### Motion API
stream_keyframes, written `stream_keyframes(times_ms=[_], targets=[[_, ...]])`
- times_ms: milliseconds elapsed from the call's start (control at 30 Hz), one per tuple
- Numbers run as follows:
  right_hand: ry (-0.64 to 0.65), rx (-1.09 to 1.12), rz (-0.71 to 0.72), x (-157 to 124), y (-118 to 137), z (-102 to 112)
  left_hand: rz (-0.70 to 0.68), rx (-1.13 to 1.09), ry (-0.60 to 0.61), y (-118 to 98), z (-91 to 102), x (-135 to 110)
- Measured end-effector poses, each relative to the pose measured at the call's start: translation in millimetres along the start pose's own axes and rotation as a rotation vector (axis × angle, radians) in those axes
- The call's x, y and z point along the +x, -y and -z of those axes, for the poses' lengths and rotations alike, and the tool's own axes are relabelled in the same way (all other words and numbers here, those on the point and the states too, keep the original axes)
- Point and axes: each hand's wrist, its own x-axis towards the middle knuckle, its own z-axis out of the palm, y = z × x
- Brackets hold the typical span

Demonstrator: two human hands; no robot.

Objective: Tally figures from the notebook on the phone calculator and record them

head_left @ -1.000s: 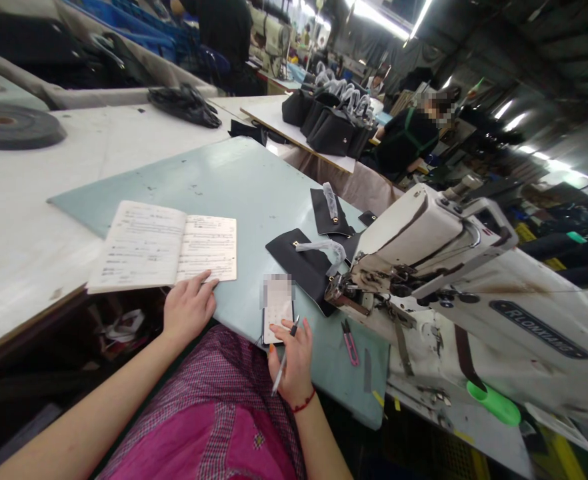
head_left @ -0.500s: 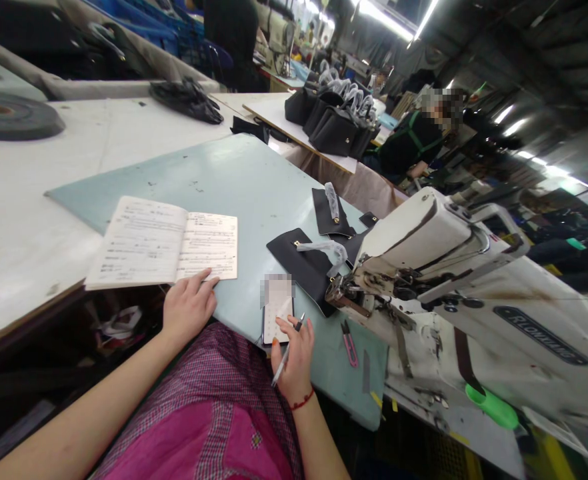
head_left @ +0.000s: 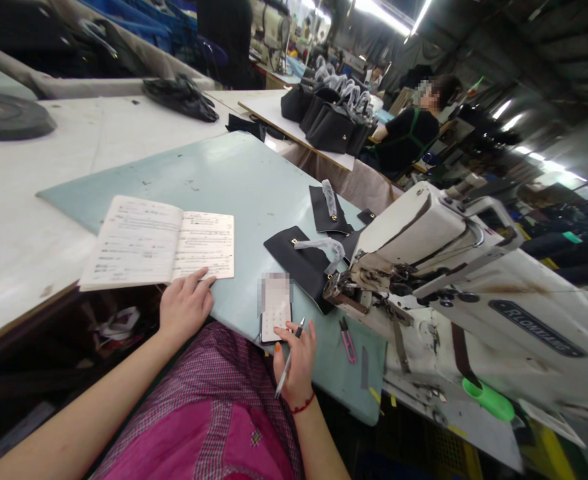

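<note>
An open notebook (head_left: 137,240) with handwritten pages lies on the pale green tabletop (head_left: 209,173). My left hand (head_left: 187,305) rests at its lower edge, fingers stretched out onto the right-hand page. A pen (head_left: 285,371) is held in my right hand (head_left: 297,363), slanting between the fingers. Beneath those fingertips lies a phone (head_left: 276,313), its screen lit with what looks like a keypad and its upper part blurred out. One fingertip is on or just over the lower screen; contact is hard to tell.
A sewing machine (head_left: 424,253) stands at the right. Black leather pieces (head_left: 299,263) with wrapped handles lie beside it, near pink thread snips (head_left: 347,341) and a grey strip (head_left: 365,368). Black bags (head_left: 329,123) crowd a farther table, where a person (head_left: 409,137) sits.
My right index finger has shifted down a little on the phone screen. My left hand stays on the notebook. The whole view has slid slightly, and the far person's head has turned.
</note>
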Motion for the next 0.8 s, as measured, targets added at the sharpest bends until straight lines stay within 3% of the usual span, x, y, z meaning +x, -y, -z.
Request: stream_keyframes(times_ms=[167, 567, 800], targets=[[0.065, 0.008, -0.018, -5.8, -0.1, 1.8, -0.007, -0.004, 0.008, 0.4, 1.0, 0.6], [-0.13, 0.008, -0.144, -5.4, -21.0, 14.4, -0.013, -0.004, 0.016, 0.2, 2.7, 1.5], [-0.087, -0.036, -0.101, -7.3, -17.6, 8.0, -0.013, -0.014, 0.008, -0.2, 3.1, 1.6]])
